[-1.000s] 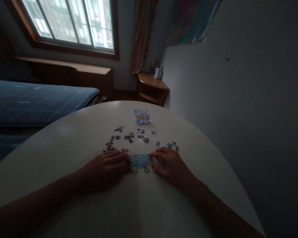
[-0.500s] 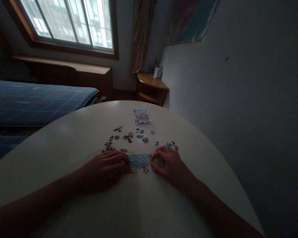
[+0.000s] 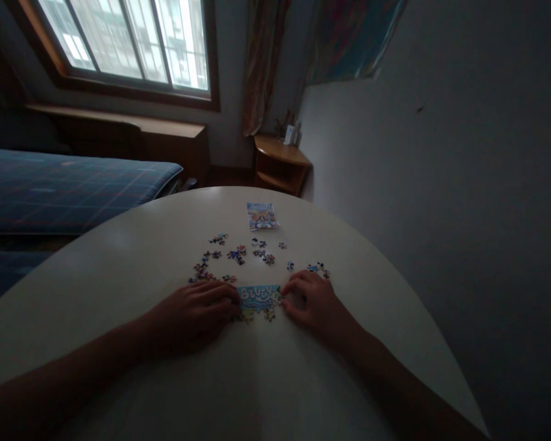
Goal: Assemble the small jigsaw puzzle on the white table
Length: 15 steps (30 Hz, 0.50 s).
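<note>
A partly joined jigsaw puzzle lies flat on the white table, with light-blue pieces and white lettering along its top and uneven greenish pieces at its lower edge. My left hand rests at the puzzle's left side, fingers close together and curled, their tips against that edge and hiding it. On the opposite side, my right hand has thumb and forefinger bent around the right edge piece, touching it. Loose jigsaw pieces lie in small groups beyond both hands.
A printed picture packet lies near the far rim of the round table. More pieces sit just past my right hand. A mattress is to the left, a wooden corner shelf behind, a wall on the right.
My right thumb and forefinger have shifted slightly at the puzzle's right edge, the forefinger drawing back from its top corner. My left hand has stayed in place.
</note>
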Each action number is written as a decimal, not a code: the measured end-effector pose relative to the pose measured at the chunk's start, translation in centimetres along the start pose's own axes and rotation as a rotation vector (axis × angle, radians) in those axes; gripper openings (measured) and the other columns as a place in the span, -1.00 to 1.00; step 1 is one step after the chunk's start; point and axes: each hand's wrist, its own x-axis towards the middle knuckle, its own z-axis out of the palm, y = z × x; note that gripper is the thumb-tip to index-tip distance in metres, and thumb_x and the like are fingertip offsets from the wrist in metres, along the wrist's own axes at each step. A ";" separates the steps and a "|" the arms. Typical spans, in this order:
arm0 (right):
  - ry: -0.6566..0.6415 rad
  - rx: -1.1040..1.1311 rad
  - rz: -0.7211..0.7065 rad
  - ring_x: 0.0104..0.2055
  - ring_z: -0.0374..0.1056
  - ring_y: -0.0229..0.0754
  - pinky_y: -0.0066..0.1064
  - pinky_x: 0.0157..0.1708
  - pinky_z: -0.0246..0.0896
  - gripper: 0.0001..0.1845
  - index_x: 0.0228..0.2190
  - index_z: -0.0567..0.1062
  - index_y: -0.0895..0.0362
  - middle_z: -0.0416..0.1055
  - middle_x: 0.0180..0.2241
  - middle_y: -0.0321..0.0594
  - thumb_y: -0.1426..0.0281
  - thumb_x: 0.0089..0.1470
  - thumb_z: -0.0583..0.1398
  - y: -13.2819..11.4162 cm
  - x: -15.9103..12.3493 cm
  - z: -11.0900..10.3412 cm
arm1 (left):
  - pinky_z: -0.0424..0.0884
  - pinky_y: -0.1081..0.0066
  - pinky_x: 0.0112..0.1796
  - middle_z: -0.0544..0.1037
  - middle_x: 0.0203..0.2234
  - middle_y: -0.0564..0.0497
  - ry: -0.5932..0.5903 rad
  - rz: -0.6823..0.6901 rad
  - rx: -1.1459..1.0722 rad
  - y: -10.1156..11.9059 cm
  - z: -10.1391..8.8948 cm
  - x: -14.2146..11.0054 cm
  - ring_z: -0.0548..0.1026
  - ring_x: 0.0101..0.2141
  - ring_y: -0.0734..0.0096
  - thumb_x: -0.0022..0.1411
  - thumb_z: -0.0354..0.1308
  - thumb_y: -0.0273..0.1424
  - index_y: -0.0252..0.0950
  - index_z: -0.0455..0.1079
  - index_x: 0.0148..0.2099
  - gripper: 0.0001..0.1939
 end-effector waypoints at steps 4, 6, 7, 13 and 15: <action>-0.021 -0.004 -0.004 -0.04 0.37 -0.05 -0.07 0.04 0.05 -0.87 -0.32 0.55 0.05 0.47 -0.13 -0.17 0.46 0.01 0.29 0.4 0.0 -0.1 | 0.47 0.25 -0.01 0.52 -0.07 -0.08 -0.005 -0.001 -0.014 0.1 0.0 0.0 0.50 -0.04 0.28 0.36 -0.02 -0.52 -0.27 0.37 -0.02 -0.78; -0.029 -0.007 -0.013 -0.04 0.37 -0.06 -0.08 0.04 0.06 -0.87 -0.32 0.55 0.06 0.46 -0.12 -0.17 0.46 0.02 0.28 0.6 0.0 -0.3 | 0.47 0.24 -0.02 0.52 -0.08 -0.07 -0.006 -0.005 -0.012 0.1 -0.1 0.0 0.51 -0.05 0.28 0.35 -0.02 -0.52 -0.27 0.37 -0.03 -0.78; -0.034 -0.010 -0.017 -0.04 0.37 -0.06 -0.08 0.04 0.06 -0.88 -0.32 0.55 0.06 0.46 -0.12 -0.17 0.47 0.03 0.27 0.7 0.0 -0.4 | 0.47 0.24 -0.02 0.52 -0.08 -0.07 -0.003 -0.004 -0.012 0.1 0.0 0.0 0.51 -0.06 0.28 0.36 -0.02 -0.52 -0.27 0.37 -0.03 -0.79; -0.070 -0.008 -0.075 -0.02 0.36 -0.06 -0.09 0.04 0.04 -0.86 -0.32 0.54 0.06 0.47 -0.13 -0.18 0.50 0.01 0.28 0.3 -0.3 -0.7 | 0.47 0.26 -0.01 0.52 -0.06 -0.09 0.007 0.000 -0.005 0.0 0.0 0.0 0.50 -0.04 0.28 0.37 -0.03 -0.53 -0.27 0.38 -0.02 -0.78; -0.073 -0.006 -0.087 -0.04 0.37 -0.07 -0.11 0.02 0.06 -0.86 -0.32 0.54 0.07 0.47 -0.15 -0.19 0.50 0.02 0.28 0.2 -0.3 -0.7 | 0.46 0.26 0.00 0.52 -0.08 -0.08 0.010 -0.005 -0.011 0.1 -0.1 0.0 0.50 -0.04 0.29 0.36 -0.02 -0.52 -0.27 0.38 -0.03 -0.78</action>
